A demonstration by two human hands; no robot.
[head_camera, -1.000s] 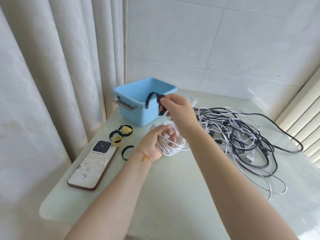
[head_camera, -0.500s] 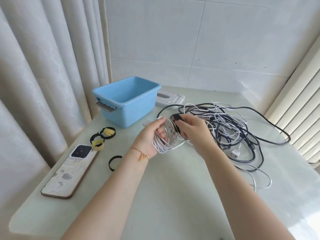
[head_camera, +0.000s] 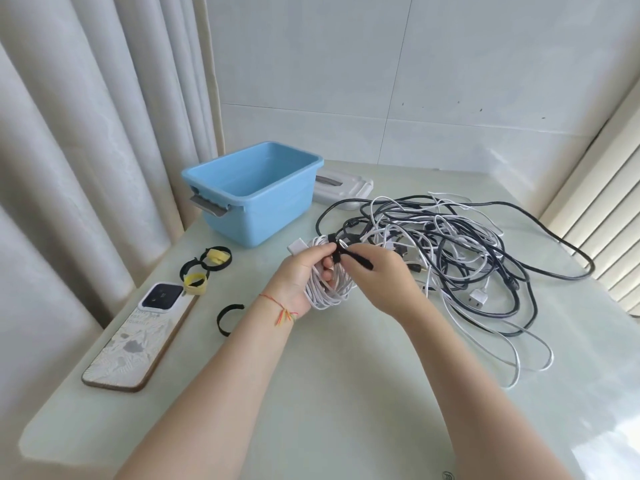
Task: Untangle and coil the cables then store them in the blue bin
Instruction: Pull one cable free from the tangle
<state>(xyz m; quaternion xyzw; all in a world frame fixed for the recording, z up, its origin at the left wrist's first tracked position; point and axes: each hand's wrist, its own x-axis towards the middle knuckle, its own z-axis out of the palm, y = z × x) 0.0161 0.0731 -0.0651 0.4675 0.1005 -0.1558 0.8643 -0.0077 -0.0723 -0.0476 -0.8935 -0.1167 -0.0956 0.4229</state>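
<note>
The pale green table (head_camera: 346,393) is showing a broad bare stretch in front of the hands, running down to its near edge at the bottom left. Its left edge is lying close against the cream curtain (head_camera: 69,168), and its far edge is meeting the white tiled wall (head_camera: 415,81).

The left hand (head_camera: 304,275) is gripping a coiled white cable (head_camera: 329,292), fingers curled round the loops, with a white plug (head_camera: 297,245) sticking out above the thumb. The right hand (head_camera: 377,271) is touching the same coil, pinching a black strap (head_camera: 349,258) that is crossing the top of the loops. Both hands are working close together above the table.

The blue bin (head_camera: 256,216) is standing upright and open behind and to the left of the hands, near the far left corner; nothing is visible inside it. A white lid (head_camera: 343,188) is lying just behind it. The tangled pile of black and white cables (head_camera: 450,244) is sprawling to the right of the hands, its nearest strands just beside the right hand.

Left of the hands, spare black and yellow straps (head_camera: 207,268) are lying beside a phone (head_camera: 138,334), with one black strap loop (head_camera: 227,317) near the left wrist.

The right hand is hiding how the strap is fastened. Within the pile, single cables are hard to tell apart.
</note>
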